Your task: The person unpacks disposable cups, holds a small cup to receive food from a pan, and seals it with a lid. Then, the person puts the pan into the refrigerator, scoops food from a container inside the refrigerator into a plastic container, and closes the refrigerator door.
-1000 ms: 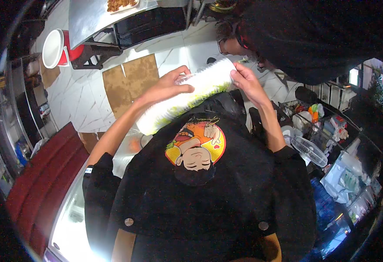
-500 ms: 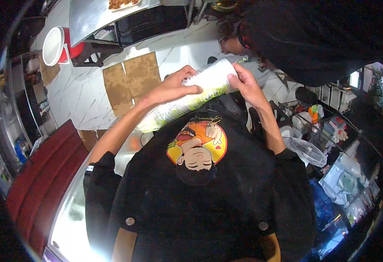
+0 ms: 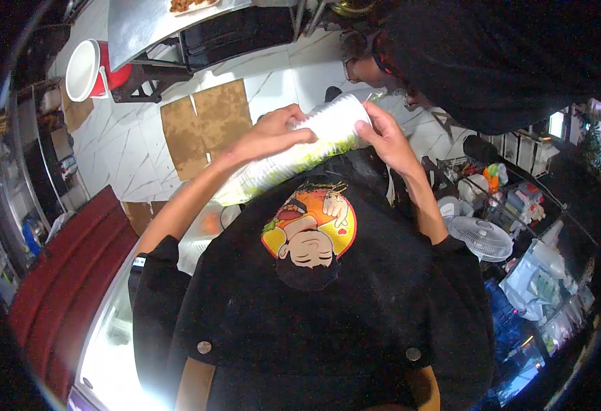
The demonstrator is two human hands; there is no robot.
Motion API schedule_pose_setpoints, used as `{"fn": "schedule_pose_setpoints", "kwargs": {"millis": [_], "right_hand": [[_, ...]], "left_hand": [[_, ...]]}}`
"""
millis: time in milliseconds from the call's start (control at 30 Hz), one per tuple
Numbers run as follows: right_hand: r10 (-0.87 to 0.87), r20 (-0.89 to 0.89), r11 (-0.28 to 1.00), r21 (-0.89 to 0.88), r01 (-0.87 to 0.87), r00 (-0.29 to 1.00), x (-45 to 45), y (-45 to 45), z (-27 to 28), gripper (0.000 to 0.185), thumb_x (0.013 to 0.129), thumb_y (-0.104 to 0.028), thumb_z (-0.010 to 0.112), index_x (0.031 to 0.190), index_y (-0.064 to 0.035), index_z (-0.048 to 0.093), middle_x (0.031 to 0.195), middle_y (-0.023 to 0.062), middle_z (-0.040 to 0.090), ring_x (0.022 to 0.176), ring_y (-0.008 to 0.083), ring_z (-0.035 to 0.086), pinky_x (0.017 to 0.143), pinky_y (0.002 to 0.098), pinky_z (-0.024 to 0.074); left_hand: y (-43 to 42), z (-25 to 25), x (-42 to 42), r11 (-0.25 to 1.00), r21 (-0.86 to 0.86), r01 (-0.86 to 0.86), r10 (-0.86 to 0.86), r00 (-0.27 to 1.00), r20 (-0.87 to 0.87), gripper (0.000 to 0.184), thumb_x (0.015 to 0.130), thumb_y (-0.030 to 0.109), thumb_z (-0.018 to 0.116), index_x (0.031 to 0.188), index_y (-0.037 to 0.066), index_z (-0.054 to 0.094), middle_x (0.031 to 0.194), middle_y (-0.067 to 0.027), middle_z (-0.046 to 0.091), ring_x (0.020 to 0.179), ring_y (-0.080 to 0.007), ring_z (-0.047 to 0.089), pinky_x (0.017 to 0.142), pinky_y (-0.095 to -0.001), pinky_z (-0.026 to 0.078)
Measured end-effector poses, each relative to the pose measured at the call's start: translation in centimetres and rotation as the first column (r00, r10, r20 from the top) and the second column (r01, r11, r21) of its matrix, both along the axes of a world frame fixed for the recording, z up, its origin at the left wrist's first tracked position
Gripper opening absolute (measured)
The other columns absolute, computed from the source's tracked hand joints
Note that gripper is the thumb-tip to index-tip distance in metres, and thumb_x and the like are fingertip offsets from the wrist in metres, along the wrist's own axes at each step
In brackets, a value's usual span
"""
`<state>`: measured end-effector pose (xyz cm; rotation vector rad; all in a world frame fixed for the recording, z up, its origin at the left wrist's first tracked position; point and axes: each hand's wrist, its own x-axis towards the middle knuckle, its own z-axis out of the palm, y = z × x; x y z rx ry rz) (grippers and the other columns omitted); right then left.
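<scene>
A long stack of white round disposable tableware (image 3: 324, 127), nested and ribbed along its side, lies at a slant in front of my chest. It is wrapped in a clear plastic sleeve with green print; whether the pieces are cups, bowls or lids I cannot tell. My left hand (image 3: 280, 133) is closed over its upper middle, thumb along the near side. My right hand (image 3: 386, 137) grips the upper right end by the rim, thumb in front. The stack's lower left end reaches past my left forearm.
At the upper right a person in black (image 3: 465, 61) leans close to the stack. A metal table (image 3: 143, 31) with a dish of food and a red bucket (image 3: 100, 72) stand ahead left. Flattened cardboard (image 3: 208, 123) covers floor tiles. A fan (image 3: 480, 238) sits at right.
Both hands keep their hold on the wrapped stack, which has shifted very slightly. Little else differs.
</scene>
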<state>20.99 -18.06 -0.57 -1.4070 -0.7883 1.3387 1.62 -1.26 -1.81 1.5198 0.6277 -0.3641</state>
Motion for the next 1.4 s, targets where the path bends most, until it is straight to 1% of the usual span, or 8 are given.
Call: {"fn": "schedule_pose_setpoints", "kwargs": {"millis": [167, 267, 500, 700, 800, 1000, 1300, 1400], "right_hand": [[-0.030, -0.013, 0.997, -0.072, 0.029, 0.999, 0.3, -0.9, -0.1, 0.038, 0.096, -0.023, 0.057, 0.125, 0.0017, 0.051, 0.110, 0.0024, 0.059, 0.102, 0.0103, 0.053, 0.091, 0.0265, 0.0426], [-0.028, -0.017, 0.997, -0.072, 0.026, 0.999, 0.5, -1.3, -0.2, 0.043, 0.096, -0.023, 0.058, 0.129, 0.0022, 0.048, 0.114, 0.0043, 0.059, 0.105, 0.0117, 0.053, 0.093, 0.0274, 0.0426], [0.004, -0.064, 1.000, -0.016, -0.005, 0.998, -1.6, -2.2, 0.7, 0.048, 0.091, -0.021, 0.066, 0.129, 0.0013, 0.047, 0.116, 0.0056, 0.058, 0.104, 0.0130, 0.054, 0.089, 0.0297, 0.0459], [-0.302, 0.475, 0.947, 0.046, 0.319, 0.827, -3.5, -2.0, 1.7, 0.049, 0.083, -0.018, 0.074, 0.123, -0.0027, 0.049, 0.109, 0.0061, 0.057, 0.100, 0.0132, 0.055, 0.079, 0.0256, 0.0497], [-0.313, 0.307, 0.945, 0.007, 0.327, 0.899, -3.5, -2.6, 0.0, 0.059, 0.078, -0.015, 0.077, 0.127, -0.0053, 0.046, 0.112, 0.0080, 0.057, 0.101, 0.0155, 0.056, 0.078, 0.0268, 0.0523], [-0.184, 0.470, 0.968, -0.068, 0.244, 0.863, -3.1, -2.3, 2.9, 0.067, 0.077, -0.014, 0.078, 0.133, -0.0084, 0.041, 0.116, 0.0090, 0.056, 0.104, 0.0180, 0.056, 0.080, 0.0308, 0.0535], [-0.191, -0.144, 0.965, -0.208, 0.159, 0.971, -0.2, -3.8, 0.3, 0.051, 0.089, -0.014, 0.065, 0.135, -0.0106, 0.043, 0.117, 0.0053, 0.057, 0.104, 0.0154, 0.056, 0.083, 0.0304, 0.0507], [-0.085, -0.053, 0.981, -0.179, 0.075, 0.995, 0.6, -4.1, 0.8, 0.046, 0.093, -0.016, 0.059, 0.137, -0.0083, 0.046, 0.120, 0.0030, 0.058, 0.099, 0.0124, 0.056, 0.081, 0.0293, 0.0496]], "left_hand": [[-0.1, 0.0, -0.1, 0.991, 0.130, -0.024, -0.003, 0.979, 0.203, 0.040, 0.078, 0.034, 0.067, 0.100, 0.002, 0.058, 0.093, -0.0092, 0.063, 0.090, -0.0192, 0.058, 0.083, -0.0315, 0.045], [0.0, -0.4, -0.2, 0.989, -0.117, -0.089, 0.112, 0.973, 0.204, 0.037, 0.080, 0.034, 0.067, 0.095, 0.002, 0.057, 0.093, -0.0098, 0.062, 0.089, -0.0191, 0.057, 0.083, -0.0319, 0.045], [0.0, 1.3, -1.3, 0.996, 0.083, 0.026, -0.031, 0.998, 0.063, 0.036, 0.081, 0.031, 0.070, 0.101, 0.003, 0.059, 0.096, -0.0065, 0.061, 0.092, -0.0161, 0.055, 0.085, -0.0304, 0.045], [0.0, 1.3, -1.5, 0.999, -0.020, -0.040, 0.043, 0.980, 0.194, 0.035, 0.084, 0.024, 0.067, 0.111, 0.002, 0.060, 0.102, -0.0082, 0.063, 0.103, -0.0189, 0.056, 0.096, -0.0311, 0.041], [-0.2, 2.1, -1.6, 1.000, -0.017, -0.016, 0.019, 0.987, 0.159, 0.038, 0.085, 0.021, 0.063, 0.117, 0.001, 0.060, 0.109, -0.0109, 0.064, 0.105, -0.0196, 0.056, 0.097, -0.0315, 0.041], [0.0, 1.6, -1.3, 0.993, 0.085, 0.088, -0.102, 0.979, 0.178, 0.038, 0.084, 0.023, 0.064, 0.114, 0.001, 0.059, 0.102, -0.0113, 0.065, 0.097, -0.0186, 0.057, 0.091, -0.0314, 0.044], [0.3, 2.5, -0.2, 0.985, 0.098, 0.140, -0.157, 0.968, 0.194, 0.036, 0.085, 0.021, 0.066, 0.114, 0.002, 0.057, 0.112, -0.0066, 0.060, 0.104, -0.0167, 0.053, 0.094, -0.0319, 0.041], [0.2, 1.9, -0.9, 0.997, -0.002, 0.081, -0.078, 0.966, 0.247, 0.039, 0.088, 0.018, 0.062, 0.123, 0.003, 0.057, 0.118, -0.0081, 0.060, 0.111, -0.0190, 0.053, 0.099, -0.0330, 0.040]]}}
